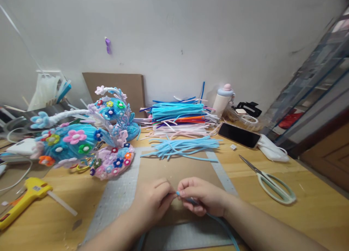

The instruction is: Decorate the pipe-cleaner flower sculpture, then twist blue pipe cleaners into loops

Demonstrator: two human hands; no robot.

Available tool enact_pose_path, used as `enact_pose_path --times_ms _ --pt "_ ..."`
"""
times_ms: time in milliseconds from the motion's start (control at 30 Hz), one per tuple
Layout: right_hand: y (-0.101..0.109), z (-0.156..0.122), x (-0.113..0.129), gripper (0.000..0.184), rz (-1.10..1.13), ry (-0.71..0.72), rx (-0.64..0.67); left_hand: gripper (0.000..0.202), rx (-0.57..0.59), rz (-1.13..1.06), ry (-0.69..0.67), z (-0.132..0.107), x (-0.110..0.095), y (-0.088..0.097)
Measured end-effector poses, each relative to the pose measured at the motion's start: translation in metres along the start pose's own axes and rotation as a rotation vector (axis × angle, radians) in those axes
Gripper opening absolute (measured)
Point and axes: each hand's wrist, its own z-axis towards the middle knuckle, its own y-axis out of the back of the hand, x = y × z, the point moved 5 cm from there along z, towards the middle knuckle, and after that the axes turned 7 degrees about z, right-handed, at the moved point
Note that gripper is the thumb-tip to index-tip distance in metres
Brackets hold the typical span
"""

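My left hand (156,198) and my right hand (197,196) meet over a brown cardboard sheet (174,171), fingertips pinched close together. A light blue pipe cleaner (225,229) runs up into my right hand, and a small blue bit of it shows between both sets of fingertips. Its long end trails below my right hand toward the bottom edge. The part inside my fingers is mostly hidden. Just beyond the hands lies a loose bunch of light blue pipe cleaners (185,147).
Left stand flower-covered pipe-cleaner pieces (73,142) and a yellow glue gun (32,193). Behind is a pile of coloured pipe cleaners (177,114). Scissors (275,185), a phone (240,135) and a bottle (222,100) are at right. A grey cutting mat (114,196) lies under the cardboard.
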Motion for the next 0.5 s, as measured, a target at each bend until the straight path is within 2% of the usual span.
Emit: enact_pose_path --times_ms 67,133,267,333,400,500 --pt "0.000 0.002 0.000 0.010 0.010 0.019 -0.029 0.012 0.018 0.058 -0.007 0.001 -0.002 0.001" --pt "0.001 0.004 -0.002 0.006 0.088 -0.022 -0.046 0.011 0.030 0.112 -0.048 0.002 -0.006 0.002" --pt "0.000 0.003 -0.014 0.005 0.326 -0.317 0.036 0.013 -0.024 0.243 -0.130 0.000 -0.013 0.001" --pt "-0.002 0.001 -0.017 0.006 0.360 -0.385 0.062 0.009 -0.070 0.309 -0.158 -0.001 -0.016 -0.001" --pt "-0.003 0.002 -0.017 0.005 0.309 -0.306 0.026 0.007 -0.103 0.358 -0.183 -0.003 -0.019 -0.003" --pt "-0.005 0.005 -0.014 0.008 0.130 -0.101 -0.106 0.009 -0.122 0.399 -0.178 -0.006 -0.022 -0.005"
